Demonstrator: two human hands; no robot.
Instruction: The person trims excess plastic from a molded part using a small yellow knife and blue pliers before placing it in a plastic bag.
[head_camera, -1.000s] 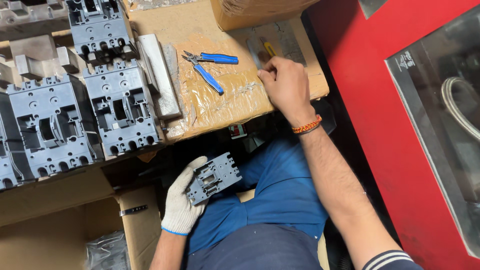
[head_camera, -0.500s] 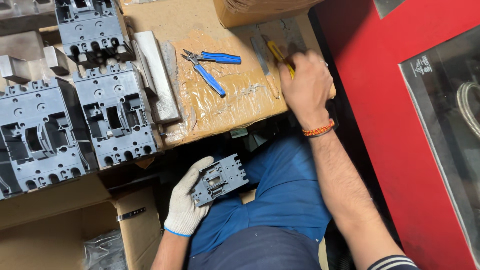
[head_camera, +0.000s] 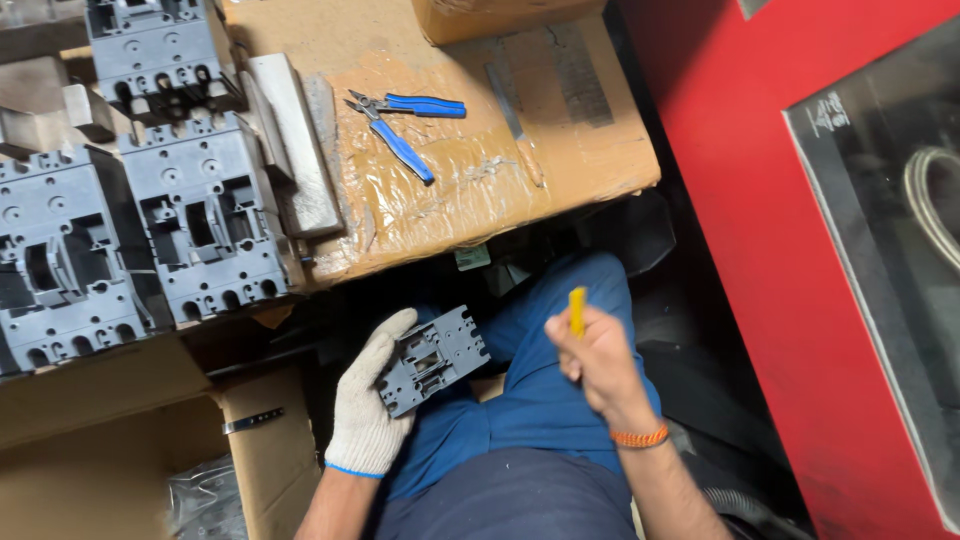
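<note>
The part (head_camera: 433, 358) sits in the left hand (head_camera: 368, 400), left of the right hand's fingers (head_camera: 572, 345); pliers (head_camera: 405, 125) lie beyond on the cardboard (head_camera: 480, 190).

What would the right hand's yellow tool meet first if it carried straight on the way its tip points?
Probably the front edge of the cardboard-covered bench above; the yellow tool in the right hand points up-frame, though depth is unclear.

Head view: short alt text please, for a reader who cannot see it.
A gloved left hand holds a grey plastic part over the lap while the bare right hand holds a yellow tool beside it. Above, blue pliers lie on a cardboard top, with grey housings at left.
</note>
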